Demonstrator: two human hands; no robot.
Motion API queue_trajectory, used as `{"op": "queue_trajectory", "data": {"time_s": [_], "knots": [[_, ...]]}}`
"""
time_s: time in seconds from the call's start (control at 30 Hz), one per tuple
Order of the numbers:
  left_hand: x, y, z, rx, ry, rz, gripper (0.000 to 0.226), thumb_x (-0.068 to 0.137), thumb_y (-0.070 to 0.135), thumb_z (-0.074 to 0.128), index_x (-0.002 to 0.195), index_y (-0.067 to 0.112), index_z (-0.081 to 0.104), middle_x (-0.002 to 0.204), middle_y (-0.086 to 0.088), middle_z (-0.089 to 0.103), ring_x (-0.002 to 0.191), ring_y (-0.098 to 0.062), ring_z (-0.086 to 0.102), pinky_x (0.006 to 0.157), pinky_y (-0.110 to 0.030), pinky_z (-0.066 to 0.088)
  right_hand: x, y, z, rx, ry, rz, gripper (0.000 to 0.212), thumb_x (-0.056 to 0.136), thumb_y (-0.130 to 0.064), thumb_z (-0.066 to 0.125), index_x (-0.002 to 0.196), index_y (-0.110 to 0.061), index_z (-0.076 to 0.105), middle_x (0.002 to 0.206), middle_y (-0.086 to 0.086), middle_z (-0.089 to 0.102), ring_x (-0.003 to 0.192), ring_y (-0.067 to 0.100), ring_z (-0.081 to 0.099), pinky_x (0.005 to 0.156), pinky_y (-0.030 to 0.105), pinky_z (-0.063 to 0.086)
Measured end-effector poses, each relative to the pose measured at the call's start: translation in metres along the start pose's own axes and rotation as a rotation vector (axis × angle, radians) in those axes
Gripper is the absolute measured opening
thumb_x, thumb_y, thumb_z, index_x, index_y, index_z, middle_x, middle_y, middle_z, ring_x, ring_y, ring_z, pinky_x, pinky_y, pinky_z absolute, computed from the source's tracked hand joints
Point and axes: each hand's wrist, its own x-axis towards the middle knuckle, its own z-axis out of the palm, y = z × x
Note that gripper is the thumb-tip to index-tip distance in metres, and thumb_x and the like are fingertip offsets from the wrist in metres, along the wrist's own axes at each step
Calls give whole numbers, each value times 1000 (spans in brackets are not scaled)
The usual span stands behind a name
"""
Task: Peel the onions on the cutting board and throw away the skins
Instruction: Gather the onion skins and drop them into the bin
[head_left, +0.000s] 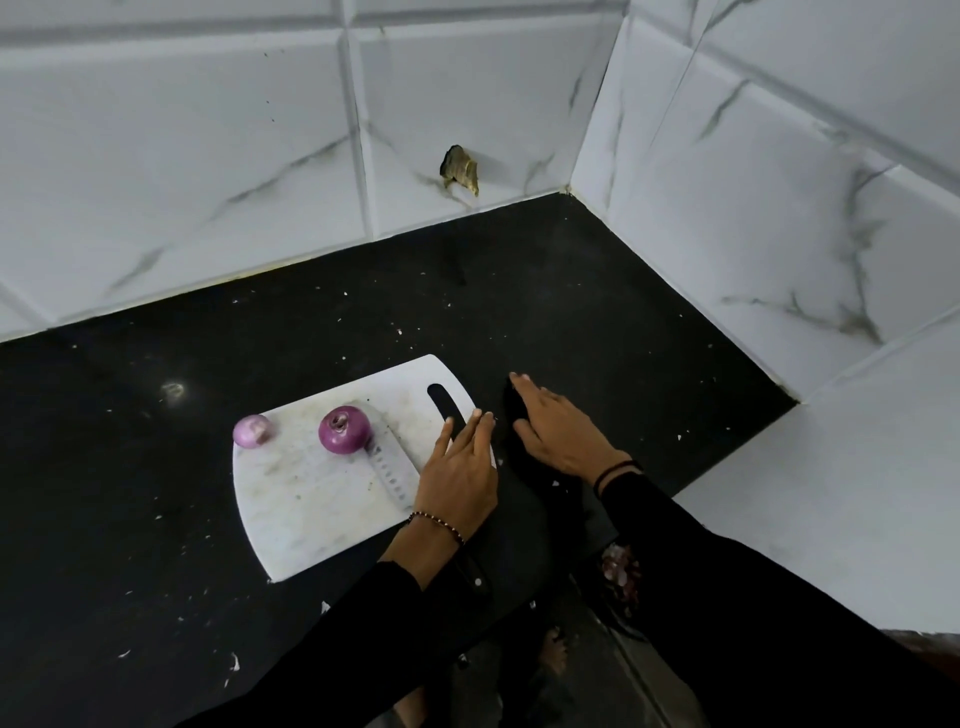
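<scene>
Small onion (253, 431) and large onion (344, 429) sit on the cutting board (306, 509) by the knife (390, 470), and with left grip (457, 478) and right grip (558, 434) flat and empty, I'd lift one clear of the blade before peeling.

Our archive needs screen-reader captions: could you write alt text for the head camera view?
A larger red onion and a smaller onion sit on a white cutting board with a knife, on a black countertop. The left hand lies flat on the board's right edge, the right hand flat on the countertop beside it.

Black counter (571, 312) under cutting board (301, 499)
</scene>
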Motion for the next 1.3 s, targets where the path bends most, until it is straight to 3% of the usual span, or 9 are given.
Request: {"op": "queue_trajectory", "data": {"time_s": [0.13,0.27,0.43,0.63,0.8,0.97,1.13,1.23,1.3], "knots": [[-12,4,-2,27,14,133,54,81,24,61,130,1,57,138,-10,56,133,-19,48,113,-44,34,-26,0,10,-52,-19,-55,67,101,-31,43,160,-21,11,165,6,20,149,24,26,120,35,21],[-20,10,-5,3,54,176,56,83,34,44,126,1,60,131,-10,61,127,-18,55,109,-44,40,-65,0,20,-64,15,-100,65,102,-28,43,159,-22,13,164,-2,21,150,15,22,112,18,7],[-29,10,-6,12,97,161,56,82,32,43,126,2,60,131,-10,62,127,-19,54,109,-42,38,-100,4,35,161,107,84,63,100,-32,43,157,-25,18,161,-3,30,148,16,29,121,35,26],[-33,7,-7,52,103,216,60,79,38,63,129,5,59,126,-8,65,126,-19,55,107,-46,42,-128,-16,57,111,322,323,60,103,-29,44,154,-7,25,158,13,34,147,23,31,119,28,17],[-32,16,-5,26,-9,218,49,83,35,46,116,5,68,135,-10,59,129,-18,53,110,-46,37,-126,-38,79,66,288,220,66,97,-34,25,154,-1,24,160,17,29,151,24,22,119,24,-1],[-27,11,-5,-69,8,240,53,87,26,31,124,4,62,150,-8,42,136,-15,43,118,-40,24,-112,-32,64,306,262,194,57,103,-19,37,157,-15,19,161,4,29,150,21,26,122,33,21],[-20,7,-13,-153,-12,91,71,90,25,41,152,4,15,156,-6,32,145,-11,25,122,-33,8,-90,-8,43,265,285,280,65,102,-23,42,158,-11,10,165,10,16,153,23,12,121,30,7],[-18,8,-15,-232,-30,28,78,87,24,46,153,8,9,148,-3,46,143,-11,28,122,-28,6,-81,-2,38,213,222,262,67,102,-24,42,157,-8,9,166,12,9,154,21,5,121,29,2],[-17,7,-15,-251,-41,15,78,86,18,47,153,9,9,145,-3,49,143,-11,29,122,-26,5,-80,-2,38,226,161,215,67,101,-27,43,158,-14,11,165,9,14,152,22,15,124,34,13]]}}
